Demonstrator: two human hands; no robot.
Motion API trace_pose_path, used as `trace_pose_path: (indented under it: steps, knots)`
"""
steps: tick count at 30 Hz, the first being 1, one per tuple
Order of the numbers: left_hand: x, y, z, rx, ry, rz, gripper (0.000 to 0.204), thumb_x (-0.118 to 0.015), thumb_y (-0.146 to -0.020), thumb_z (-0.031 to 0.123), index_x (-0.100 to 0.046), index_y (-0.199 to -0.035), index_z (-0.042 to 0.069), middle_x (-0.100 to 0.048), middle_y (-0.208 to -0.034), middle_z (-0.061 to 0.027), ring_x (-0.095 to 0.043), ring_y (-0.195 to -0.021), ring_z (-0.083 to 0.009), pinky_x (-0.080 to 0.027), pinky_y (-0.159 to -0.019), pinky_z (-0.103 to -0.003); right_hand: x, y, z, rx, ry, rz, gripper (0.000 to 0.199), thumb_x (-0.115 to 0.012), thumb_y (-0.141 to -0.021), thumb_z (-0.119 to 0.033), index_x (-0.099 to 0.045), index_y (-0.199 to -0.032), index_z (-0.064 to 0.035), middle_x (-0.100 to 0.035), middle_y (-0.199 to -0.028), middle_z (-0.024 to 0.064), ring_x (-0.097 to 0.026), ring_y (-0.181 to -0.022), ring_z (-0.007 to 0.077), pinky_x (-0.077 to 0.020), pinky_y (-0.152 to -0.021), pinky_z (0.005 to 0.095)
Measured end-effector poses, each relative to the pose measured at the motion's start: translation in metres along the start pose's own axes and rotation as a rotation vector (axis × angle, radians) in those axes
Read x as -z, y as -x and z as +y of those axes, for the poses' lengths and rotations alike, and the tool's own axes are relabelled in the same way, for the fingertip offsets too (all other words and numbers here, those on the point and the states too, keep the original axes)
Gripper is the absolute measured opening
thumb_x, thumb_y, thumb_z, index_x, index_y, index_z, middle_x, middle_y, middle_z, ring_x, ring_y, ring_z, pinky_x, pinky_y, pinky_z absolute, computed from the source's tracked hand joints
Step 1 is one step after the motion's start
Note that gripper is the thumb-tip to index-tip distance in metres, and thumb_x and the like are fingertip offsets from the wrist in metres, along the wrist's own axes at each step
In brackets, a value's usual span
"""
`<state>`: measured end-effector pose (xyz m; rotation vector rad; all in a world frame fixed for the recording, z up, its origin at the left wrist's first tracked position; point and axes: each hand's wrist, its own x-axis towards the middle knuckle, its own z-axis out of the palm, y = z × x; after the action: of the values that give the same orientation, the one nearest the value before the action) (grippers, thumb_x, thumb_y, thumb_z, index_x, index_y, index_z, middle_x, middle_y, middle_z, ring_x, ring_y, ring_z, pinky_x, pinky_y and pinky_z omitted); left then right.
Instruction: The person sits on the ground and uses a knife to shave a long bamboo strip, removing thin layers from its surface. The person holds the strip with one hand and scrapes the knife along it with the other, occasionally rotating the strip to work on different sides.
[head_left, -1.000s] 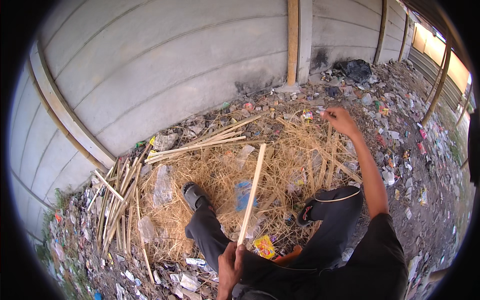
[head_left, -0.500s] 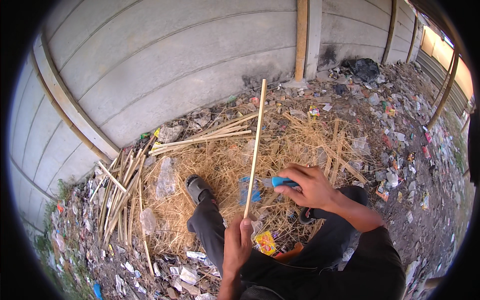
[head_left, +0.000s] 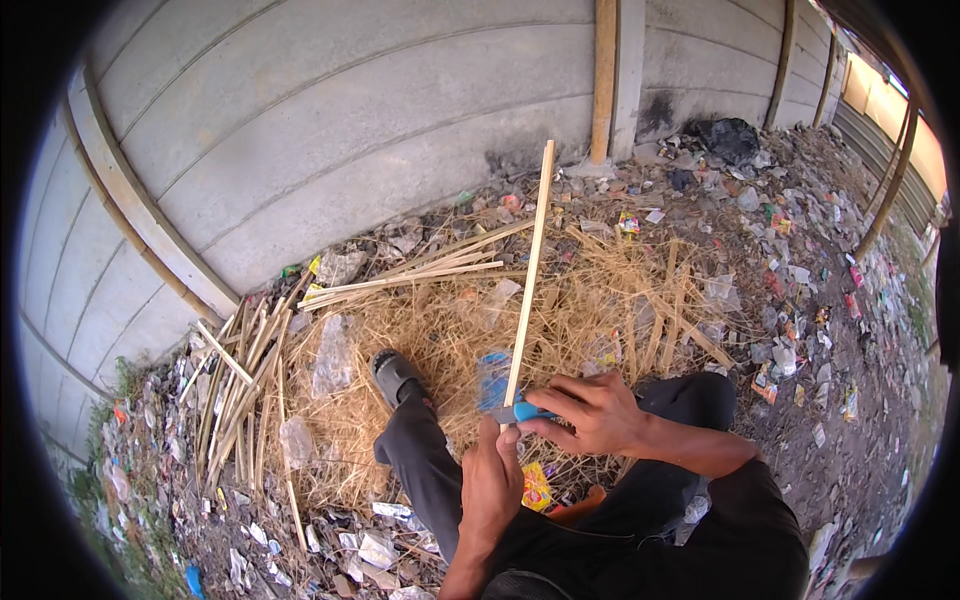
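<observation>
A long pale bamboo strip (head_left: 533, 270) rises away from me, tilted slightly to the right. Its near end is pinched in my left hand (head_left: 490, 482), thumb and fingers closed round it. My right hand (head_left: 590, 412) is wrapped around the blue handle of a knife (head_left: 530, 411). The knife's short blade lies across the strip just above my left fingers, touching it or very near. Part of the blade is hidden by the strip and my fingers.
Straw-like shavings (head_left: 400, 340) cover the ground between my feet. A bundle of bamboo strips (head_left: 240, 390) lies at left, with more pale strips (head_left: 420, 275) farther ahead. Plastic litter (head_left: 780, 350) spreads to the right. A grey concrete wall (head_left: 380, 120) with posts stands beyond.
My right hand has brought the knife down and left, onto the strip near my left hand. The strip's far end has swung a little right and up.
</observation>
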<state>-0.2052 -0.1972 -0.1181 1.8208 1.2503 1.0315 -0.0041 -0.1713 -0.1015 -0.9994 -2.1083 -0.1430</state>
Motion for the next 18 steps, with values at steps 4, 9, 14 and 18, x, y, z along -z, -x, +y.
trace_pose_path:
  steps: [4,9,14,18]
  knots:
    - [-0.003,0.001,-0.002,0.015,-0.029,0.005,0.028,-0.043,-0.116,0.024,-0.05,-0.112,-0.002,-0.055,-0.066,-0.0283,-0.059,-0.061,-0.0523,-0.039,-0.054,-0.056,0.0,0.001,0.003,0.009,0.015,-0.005,0.035,-0.086,-0.089,-0.04,-0.076,-0.109,-0.0126,-0.069,-0.084,0.0017,-0.066,-0.054,0.0175,-0.0512,-0.048,0.0308]
    - [0.0,0.0,-0.001,0.07,-0.049,-0.028,0.027,-0.042,-0.116,0.025,-0.051,-0.113,0.0,-0.056,-0.066,-0.0285,-0.061,-0.063,-0.0527,-0.04,-0.056,-0.059,0.005,-0.002,0.005,-0.008,0.041,-0.044,0.034,-0.087,-0.088,-0.038,-0.077,-0.108,-0.0124,-0.07,-0.082,0.002,-0.067,-0.056,0.0177,-0.0516,-0.048,0.0304]
    - [0.002,0.005,-0.008,0.045,-0.068,-0.029,0.025,-0.042,-0.116,0.024,-0.051,-0.11,0.001,-0.057,-0.066,-0.0285,-0.061,-0.063,-0.053,-0.041,-0.056,-0.06,0.003,-0.008,0.019,-0.021,0.039,0.051,0.032,-0.082,-0.092,-0.041,-0.074,-0.108,-0.0142,-0.066,-0.08,0.0007,-0.065,-0.054,0.0174,-0.0493,-0.046,0.0319]
    - [0.004,0.003,-0.011,0.037,-0.073,-0.038,0.024,-0.043,-0.116,0.023,-0.051,-0.109,0.001,-0.058,-0.066,-0.0286,-0.061,-0.064,-0.0531,-0.042,-0.055,-0.06,-0.001,-0.011,0.025,0.028,0.061,0.103,0.031,-0.079,-0.095,-0.044,-0.073,-0.107,-0.016,-0.061,-0.077,-0.0008,-0.063,-0.052,0.0166,-0.0465,-0.044,0.0326]
